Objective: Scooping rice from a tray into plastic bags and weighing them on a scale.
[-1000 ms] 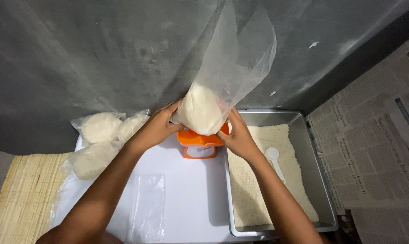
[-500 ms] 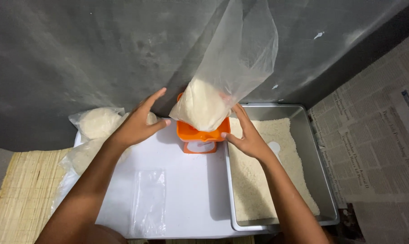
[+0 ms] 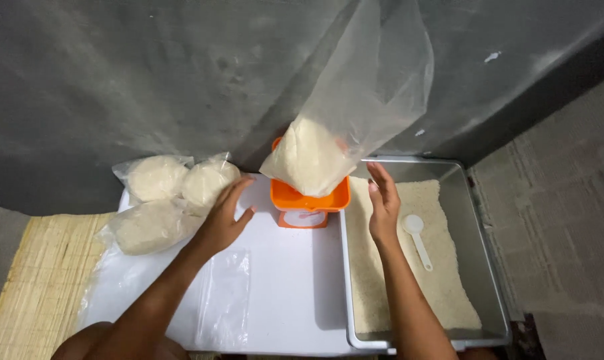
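A clear plastic bag, its lower part full of white rice, stands on the orange scale at the back of the white worktop; both hands are released and open, the left hand just left of the scale, the right hand just beside the bag, over the grey tray of loose rice; a white scoop lies in that tray; three filled bags lie at the left; an empty flat bag lies in front.
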